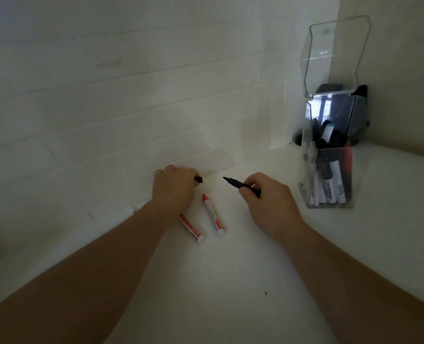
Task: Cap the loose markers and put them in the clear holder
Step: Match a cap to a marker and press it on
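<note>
Black cap (199,179) mostly hidden inside left hand (173,188). Left red marker (192,228) upper end hidden under that hand. Holder (330,170) contents at 3 o'clock blurred, labels unreadable.

Two markers (212,214) lie on the white surface (206,294) between the hands; the holder (327,180) stands far right, markers inside

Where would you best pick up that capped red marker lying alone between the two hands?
Pinch the red marker across the middle of its white barrel, coming from above. It lies flat on the white surface, so its long sides are open to the fingers, and mid-barrel should balance it. The other red marker lies close to its left.
</note>
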Tool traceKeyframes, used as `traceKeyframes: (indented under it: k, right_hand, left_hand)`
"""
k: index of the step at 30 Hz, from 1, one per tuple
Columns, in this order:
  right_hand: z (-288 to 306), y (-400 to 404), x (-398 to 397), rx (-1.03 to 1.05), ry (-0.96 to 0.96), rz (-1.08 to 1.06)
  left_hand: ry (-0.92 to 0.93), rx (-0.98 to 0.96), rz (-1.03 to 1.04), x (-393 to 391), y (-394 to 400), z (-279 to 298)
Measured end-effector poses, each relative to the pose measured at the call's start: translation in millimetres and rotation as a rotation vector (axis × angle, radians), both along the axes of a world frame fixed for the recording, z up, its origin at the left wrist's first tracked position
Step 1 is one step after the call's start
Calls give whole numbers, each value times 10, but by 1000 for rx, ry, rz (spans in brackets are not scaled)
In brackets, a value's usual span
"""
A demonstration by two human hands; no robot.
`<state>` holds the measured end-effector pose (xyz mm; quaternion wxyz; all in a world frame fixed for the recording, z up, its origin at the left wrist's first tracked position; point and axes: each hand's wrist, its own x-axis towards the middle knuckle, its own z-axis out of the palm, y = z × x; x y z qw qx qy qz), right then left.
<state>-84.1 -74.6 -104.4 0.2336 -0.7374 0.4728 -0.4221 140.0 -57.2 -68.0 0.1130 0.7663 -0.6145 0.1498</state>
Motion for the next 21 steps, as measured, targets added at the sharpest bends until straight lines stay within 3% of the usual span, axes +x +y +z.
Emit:
traceKeyframes:
  k: [4, 6, 13, 21]
  right_hand:
    - [34, 42, 19, 15, -49, 57]
    - [44, 61, 32, 21, -46, 60]
    - [62, 120, 69, 9, -23, 68]
    - [66, 139, 73, -25, 37, 88]
  left_hand:
    - [437, -215, -172, -152, 312, 86]
    - [507, -261, -188, -217, 481, 2]
    - [254, -197, -177, -210, 578, -174]
    - [241, -167, -239, -351, 616, -132]
